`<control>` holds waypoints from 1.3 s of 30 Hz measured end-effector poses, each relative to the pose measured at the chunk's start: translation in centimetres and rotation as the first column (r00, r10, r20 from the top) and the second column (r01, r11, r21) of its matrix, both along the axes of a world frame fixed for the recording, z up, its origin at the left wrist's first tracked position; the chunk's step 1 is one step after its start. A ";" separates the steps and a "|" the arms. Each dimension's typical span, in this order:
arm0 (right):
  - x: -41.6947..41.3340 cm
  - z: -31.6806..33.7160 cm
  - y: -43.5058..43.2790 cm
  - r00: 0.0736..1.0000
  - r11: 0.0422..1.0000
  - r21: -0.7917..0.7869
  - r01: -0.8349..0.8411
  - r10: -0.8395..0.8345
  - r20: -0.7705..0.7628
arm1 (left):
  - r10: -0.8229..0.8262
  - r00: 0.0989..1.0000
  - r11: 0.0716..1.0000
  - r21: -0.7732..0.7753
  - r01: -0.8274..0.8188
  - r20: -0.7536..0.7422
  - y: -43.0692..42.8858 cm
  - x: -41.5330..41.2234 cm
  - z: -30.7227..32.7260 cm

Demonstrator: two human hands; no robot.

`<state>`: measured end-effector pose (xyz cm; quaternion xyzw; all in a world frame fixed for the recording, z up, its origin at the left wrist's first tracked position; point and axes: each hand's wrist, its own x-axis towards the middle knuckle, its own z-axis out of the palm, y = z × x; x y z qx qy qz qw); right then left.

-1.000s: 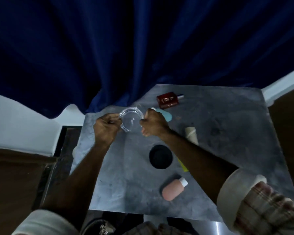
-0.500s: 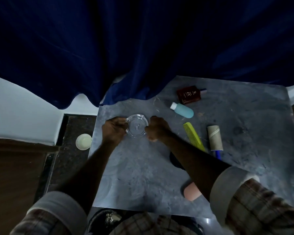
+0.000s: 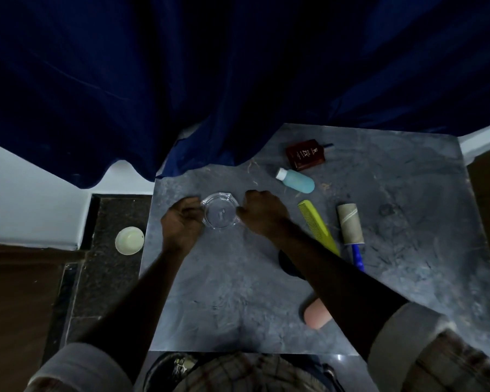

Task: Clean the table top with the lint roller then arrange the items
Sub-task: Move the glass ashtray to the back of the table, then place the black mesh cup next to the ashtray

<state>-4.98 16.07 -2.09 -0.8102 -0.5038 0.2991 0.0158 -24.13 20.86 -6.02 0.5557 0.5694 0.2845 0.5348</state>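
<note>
A clear glass dish [image 3: 220, 214] rests on the grey table top [image 3: 238, 292] near its far left side. My left hand [image 3: 181, 222] grips its left rim and my right hand [image 3: 262, 212] grips its right rim. To the right lie a yellow-green comb [image 3: 317, 224] and a lint roller [image 3: 350, 224] with a blue handle. Farther back are a light blue bottle [image 3: 297, 180] and a dark red perfume bottle [image 3: 305, 154]. My right forearm partly hides a black round object [image 3: 287, 264] and a pink bottle [image 3: 316, 316].
A dark blue curtain [image 3: 210, 80] hangs over the table's far edge. A pale round lid [image 3: 129, 240] lies on the dark floor strip left of the table. Bits of fibre are scattered near the bottles. A white wall stands at the far left.
The glass dish was lifted and tilted between my hands a second ago; now it lies flat on the table, both hands still at its rim. The view shifted, uncovering comb and roller.
</note>
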 end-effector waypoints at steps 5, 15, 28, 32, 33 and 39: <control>4.0 4.3 -6.3 0.996 0.980 0.198 0.024 -0.041 0.080 | -0.071 0.977 0.962 0.245 0.120 -0.202 -2.5 -0.8 0.9; 8.8 2.2 -20.2 0.952 0.928 0.223 0.300 -0.306 -0.007 | -0.622 0.755 0.750 0.118 0.651 -0.208 -14.4 6.4 -0.1; 4.5 0.4 -19.3 0.715 0.808 0.191 0.558 -0.352 -0.604 | -0.369 0.899 0.882 0.215 0.419 -0.237 -15.6 5.5 0.8; 1.3 0.8 -16.4 0.761 0.876 0.225 0.427 -0.214 -0.613 | -0.215 0.947 0.938 0.218 0.268 -0.240 -15.1 1.0 1.0; 0.4 0.9 -15.7 0.777 0.893 0.233 0.385 -0.178 -0.603 | -0.179 0.951 0.946 0.220 0.237 -0.254 -15.0 -0.1 1.1; -3.9 1.4 -12.4 0.813 0.944 0.228 0.239 -0.067 -0.578 | -0.023 0.969 0.974 0.214 0.077 -0.245 -14.6 -3.7 1.5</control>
